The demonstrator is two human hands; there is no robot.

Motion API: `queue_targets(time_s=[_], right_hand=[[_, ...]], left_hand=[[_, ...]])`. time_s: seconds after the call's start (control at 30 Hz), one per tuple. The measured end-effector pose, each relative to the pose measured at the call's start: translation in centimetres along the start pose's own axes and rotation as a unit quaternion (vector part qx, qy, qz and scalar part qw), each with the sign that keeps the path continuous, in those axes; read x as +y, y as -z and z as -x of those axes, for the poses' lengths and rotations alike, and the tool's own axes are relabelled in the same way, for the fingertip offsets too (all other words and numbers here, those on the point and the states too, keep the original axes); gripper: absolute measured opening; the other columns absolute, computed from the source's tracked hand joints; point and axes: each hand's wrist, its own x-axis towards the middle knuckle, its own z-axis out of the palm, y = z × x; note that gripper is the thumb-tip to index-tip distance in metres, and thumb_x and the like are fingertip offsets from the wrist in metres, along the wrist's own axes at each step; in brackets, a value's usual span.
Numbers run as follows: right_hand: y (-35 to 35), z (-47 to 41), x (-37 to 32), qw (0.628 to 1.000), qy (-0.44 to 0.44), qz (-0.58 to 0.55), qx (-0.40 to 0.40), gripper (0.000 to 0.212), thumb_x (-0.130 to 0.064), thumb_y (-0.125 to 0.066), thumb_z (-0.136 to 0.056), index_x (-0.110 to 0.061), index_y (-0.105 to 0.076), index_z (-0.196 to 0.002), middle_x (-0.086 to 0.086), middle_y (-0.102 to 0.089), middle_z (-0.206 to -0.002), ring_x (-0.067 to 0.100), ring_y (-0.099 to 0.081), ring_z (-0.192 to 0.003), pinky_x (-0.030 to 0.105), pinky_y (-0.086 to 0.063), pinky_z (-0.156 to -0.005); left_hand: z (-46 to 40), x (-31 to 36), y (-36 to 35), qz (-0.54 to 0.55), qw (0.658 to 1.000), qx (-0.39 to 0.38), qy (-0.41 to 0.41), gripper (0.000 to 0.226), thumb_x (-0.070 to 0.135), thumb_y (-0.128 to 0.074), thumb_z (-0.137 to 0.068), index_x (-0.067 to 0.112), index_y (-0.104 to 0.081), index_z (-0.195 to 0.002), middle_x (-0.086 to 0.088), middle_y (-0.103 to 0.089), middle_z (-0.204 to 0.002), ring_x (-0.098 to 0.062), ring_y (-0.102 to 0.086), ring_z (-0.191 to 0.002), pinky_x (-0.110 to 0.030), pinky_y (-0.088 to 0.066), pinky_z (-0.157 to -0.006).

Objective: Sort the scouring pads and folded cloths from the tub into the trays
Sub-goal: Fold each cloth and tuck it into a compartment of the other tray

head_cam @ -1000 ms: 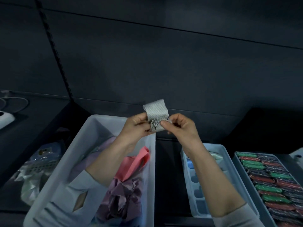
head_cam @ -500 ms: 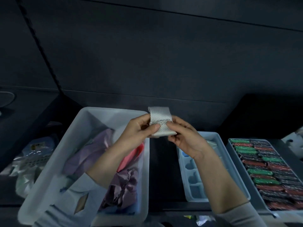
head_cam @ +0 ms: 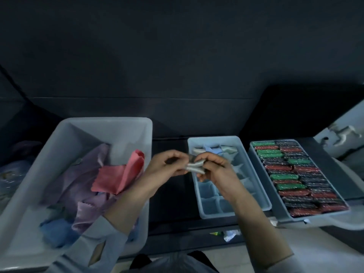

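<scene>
A small grey folded cloth (head_cam: 194, 167) is pinched between my left hand (head_cam: 167, 164) and my right hand (head_cam: 215, 166), held just above the left edge of the compartment tray (head_cam: 262, 196). That tray holds a few folded cloths (head_cam: 214, 149) in its far cells. On the left stands the white tub (head_cam: 110, 125) with loose cloths, a pink cloth (head_cam: 122, 174) on top of purple and blue ones. At the right a tray (head_cam: 256, 154) is packed with several green, red and dark scouring pads (head_cam: 299, 178).
A dark wall rises behind the trays. A plastic bag (head_cam: 11, 174) lies left of the tub. White plastic objects (head_cam: 342, 133) sit at the far right. Small scraps (head_cam: 229, 234) lie on the ledge in front of the compartment tray.
Both hands have lowered the grey cloth from above the tub's far corner and moved it right to the compartment tray. The cloth is folded smaller than before.
</scene>
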Motion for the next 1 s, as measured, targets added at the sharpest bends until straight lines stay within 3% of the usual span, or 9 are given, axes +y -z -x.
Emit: queue_targets(time_s=[0.13, 0.23, 0.33, 0.4, 0.5, 0.57, 0.7, 0.93, 1.0], right_hand=[[2.8, 1.7, 3.1, 0.999, -0.044, 0.003, 0.024, 0.008, -0.018, -0.061, -0.095, -0.013, -0.066, -0.097, 0.007, -0.066, -0.084, 0.019, -0.065, -0.079, 0.030, -0.055, -0.068], [5.4, 2.5, 5.0, 0.995, -0.098, 0.027, -0.003, 0.026, -0.011, -0.069, -0.088, -0.010, -0.063, -0.113, 0.012, -0.069, -0.095, 0.018, -0.067, -0.086, 0.028, -0.056, -0.076], [7.9, 2.3, 4.7, 0.990, -0.107, 0.069, -0.058, 0.023, -0.003, -0.071, -0.085, -0.005, -0.069, -0.108, 0.012, -0.072, -0.099, 0.017, -0.068, -0.088, 0.026, -0.056, -0.077], [10.0, 1.0, 4.1, 0.988, -0.072, 0.139, -0.013, 0.020, -0.003, -0.071, -0.084, -0.009, -0.070, -0.103, 0.007, -0.073, -0.096, 0.017, -0.067, -0.084, 0.024, -0.056, -0.072], [13.0, -2.5, 3.6, 0.927, 0.007, 0.360, 0.103, 0.019, -0.013, -0.073, -0.085, -0.016, -0.070, -0.104, -0.003, -0.070, -0.088, 0.014, -0.063, -0.077, 0.018, -0.048, -0.064], [13.9, -5.1, 3.6, 0.884, 0.052, 0.448, 0.124, 0.022, -0.014, -0.072, -0.085, -0.018, -0.070, -0.107, -0.003, -0.071, -0.091, 0.017, -0.064, -0.080, 0.023, -0.046, -0.067], [13.2, -9.1, 4.8, 0.822, 0.089, 0.559, 0.056, 0.021, -0.013, -0.069, -0.086, -0.020, -0.071, -0.107, 0.003, -0.073, -0.102, 0.023, -0.065, -0.096, 0.031, -0.047, -0.081], [11.9, -10.9, 6.7, 0.767, 0.048, 0.640, 0.006, 0.031, -0.021, -0.062, -0.088, -0.029, -0.065, -0.118, 0.009, -0.064, -0.107, 0.030, -0.062, -0.097, 0.034, -0.049, -0.081], [11.8, -11.2, 6.1, 0.732, 0.056, 0.679, -0.004, 0.032, -0.029, -0.065, -0.085, -0.032, -0.066, -0.117, 0.007, -0.067, -0.106, 0.028, -0.062, -0.099, 0.034, -0.049, -0.084]], left_hand=[[-0.1, -3.4, -2.0, -0.079, 0.997, 0.000, -0.024, 0.016, 0.004, -0.072, -0.084, 0.019, -0.072, -0.088, -0.003, -0.073, -0.101, -0.017, -0.070, -0.092, -0.034, -0.058, -0.079], [-0.4, -5.4, -3.4, -0.197, 0.980, -0.006, -0.040, 0.020, 0.008, -0.074, -0.082, 0.025, -0.069, -0.092, 0.008, -0.071, -0.099, -0.009, -0.068, -0.092, -0.031, -0.055, -0.086], [-1.1, -6.5, -5.4, -0.254, 0.965, -0.008, -0.058, 0.024, 0.011, -0.074, -0.080, 0.025, -0.065, -0.097, 0.014, -0.066, -0.101, -0.004, -0.065, -0.093, -0.028, -0.053, -0.087], [-2.2, -7.1, -6.2, -0.311, 0.945, 0.026, -0.097, 0.029, 0.011, -0.074, -0.080, 0.021, -0.064, -0.105, 0.012, -0.065, -0.106, -0.004, -0.064, -0.098, -0.030, -0.054, -0.088], [-4.3, -7.5, -5.9, -0.438, 0.884, 0.097, -0.129, 0.042, 0.011, -0.074, -0.080, 0.019, -0.063, -0.120, 0.003, -0.058, -0.118, -0.014, -0.057, -0.108, -0.032, -0.049, -0.094], [-5.4, -7.8, -5.5, -0.489, 0.858, 0.108, -0.115, 0.046, 0.009, -0.072, -0.081, 0.016, -0.061, -0.125, -0.002, -0.054, -0.125, -0.019, -0.054, -0.114, -0.030, -0.044, -0.098], [-6.5, -8.7, -5.2, -0.520, 0.838, 0.116, -0.118, 0.045, 0.005, -0.070, -0.081, 0.014, -0.063, -0.125, -0.003, -0.055, -0.126, -0.018, -0.058, -0.112, -0.021, -0.042, -0.093], [-6.6, -9.2, -4.8, -0.530, 0.828, 0.126, -0.130, 0.046, 0.008, -0.073, -0.081, 0.010, -0.063, -0.126, -0.003, -0.057, -0.128, -0.014, -0.061, -0.109, -0.015, -0.040, -0.092], [-6.6, -9.3, -4.7, -0.529, 0.829, 0.123, -0.135, 0.047, 0.007, -0.076, -0.079, 0.009, -0.064, -0.124, -0.003, -0.058, -0.126, -0.015, -0.063, -0.106, -0.015, -0.041, -0.090]])
